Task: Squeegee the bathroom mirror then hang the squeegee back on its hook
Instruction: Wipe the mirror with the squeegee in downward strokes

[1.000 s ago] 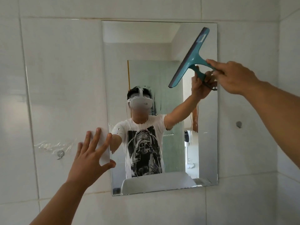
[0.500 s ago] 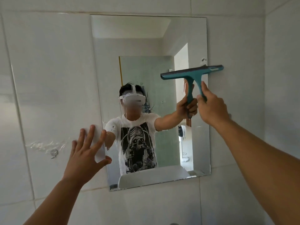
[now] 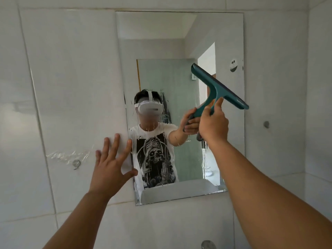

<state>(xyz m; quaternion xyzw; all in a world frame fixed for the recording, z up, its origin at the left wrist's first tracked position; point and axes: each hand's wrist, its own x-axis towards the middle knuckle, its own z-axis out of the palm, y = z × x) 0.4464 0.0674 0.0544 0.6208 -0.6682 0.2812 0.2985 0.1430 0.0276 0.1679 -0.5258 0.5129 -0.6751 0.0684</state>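
A rectangular mirror (image 3: 156,36) hangs on the white tiled wall, with soapy streaks down its left and lower parts. My right hand (image 3: 212,125) grips the handle of a teal squeegee (image 3: 218,88). Its blade slants from upper left to lower right over the mirror's right half. My left hand (image 3: 112,165) lies flat with spread fingers on the wall and the mirror's left edge. A small metal hook (image 3: 266,124) sits on the wall right of the mirror.
A second metal hook (image 3: 76,163) with peeling clear tape is on the wall left of the mirror. A side wall closes in at the far right (image 3: 319,87). A chrome fitting (image 3: 208,245) shows at the bottom edge.
The squeegee has moved down the mirror's right side and its blade has tilted from level to slanting down right. My left hand stays pressed at the mirror's left edge.
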